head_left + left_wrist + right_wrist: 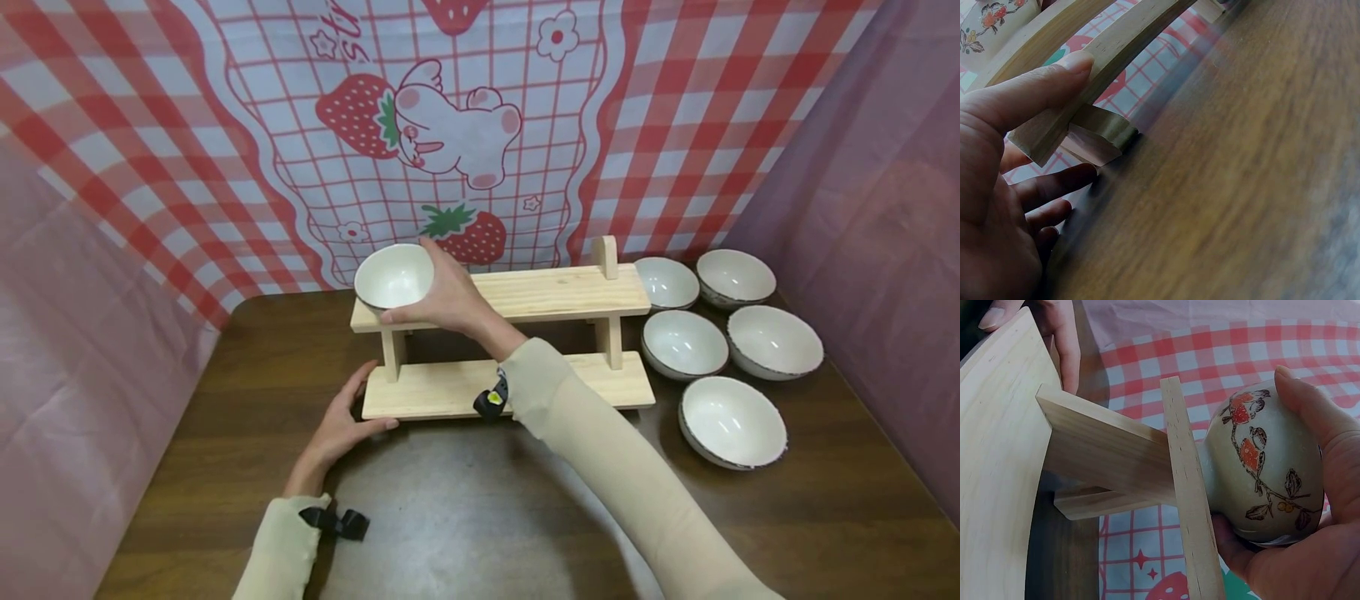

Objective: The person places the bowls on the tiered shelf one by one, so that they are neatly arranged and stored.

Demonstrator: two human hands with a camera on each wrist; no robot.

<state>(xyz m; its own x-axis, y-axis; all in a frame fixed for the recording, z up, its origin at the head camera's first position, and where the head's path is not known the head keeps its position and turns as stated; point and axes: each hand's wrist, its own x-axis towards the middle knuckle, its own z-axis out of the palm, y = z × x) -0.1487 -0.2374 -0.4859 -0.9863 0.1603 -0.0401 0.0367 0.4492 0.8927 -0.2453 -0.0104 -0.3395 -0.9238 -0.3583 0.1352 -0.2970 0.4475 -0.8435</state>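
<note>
A two-tier wooden display stand [442,396] stands at the back of the table. My right hand [453,292] holds a white bowl [396,275] at the left end of the upper tier [555,292], thumb and fingers spread around its side. The right wrist view shows red and brown flowers painted on the bowl's outside [1260,462], its base against the upper board. At the left end of the lower tier, my left hand [341,429] grips the stand. The left wrist view has the thumb [1075,62] on the board, other fingers around its end.
Several white bowls with dark rims sit at the table's right side, among them a front one [733,423] and a back one [737,277]. A small wooden upright [609,257] rises from the upper tier's right end. A checked strawberry cloth [465,133] hangs behind the brown table [247,375].
</note>
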